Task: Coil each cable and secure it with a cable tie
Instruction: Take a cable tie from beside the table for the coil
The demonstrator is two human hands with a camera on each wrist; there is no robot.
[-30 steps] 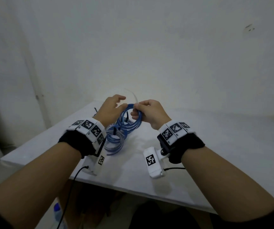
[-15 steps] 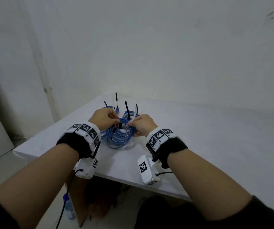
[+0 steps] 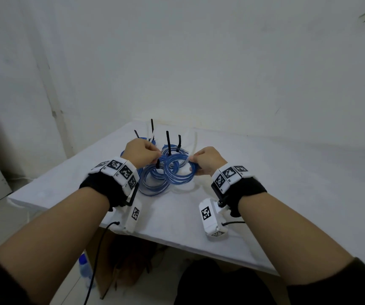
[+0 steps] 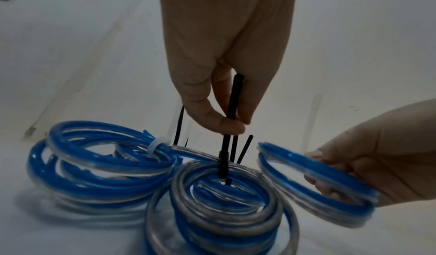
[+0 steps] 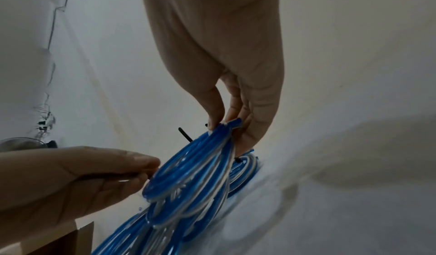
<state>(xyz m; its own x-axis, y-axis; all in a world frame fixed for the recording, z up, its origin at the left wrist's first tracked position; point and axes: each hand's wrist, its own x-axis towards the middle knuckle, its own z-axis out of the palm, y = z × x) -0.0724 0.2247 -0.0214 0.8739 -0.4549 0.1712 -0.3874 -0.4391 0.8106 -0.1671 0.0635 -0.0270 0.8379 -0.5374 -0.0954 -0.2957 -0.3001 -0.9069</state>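
Between the two hands, just above the white table (image 3: 287, 194), hangs the thing this step turns on: a coil of blue and clear plastic cable (image 3: 178, 170), tilted up on edge, its flat face turned toward the left side. The right hand (image 3: 206, 160) pinches the coil's right rim between thumb and curled fingers, so it is plainly the nearer hand. The left hand (image 3: 140, 154) is closed on something else, a thin black plastic cable tie (image 4: 232, 109) whose long axis stands nearly upright, its lower end running down into the tied coil (image 4: 224, 190) resting on the table below. So the held coil lies to the right of the left hand, and I judge that any tie for it has to cross that gap. Whether a white tie already rings the held coil at the right hand's fingers I cannot tell; the view there is blurred.

Other blue coils (image 4: 101, 158) lie in a cluster on the table behind and to the left, one ringed by a white cable tie (image 4: 158, 144), several with black tails standing up.

Compared with half a second ago, the hands have drawn apart: then they were close together over one coil low on the table, and now the right hand has lifted its coil off to the right while the left hand keeps hold near the cluster.
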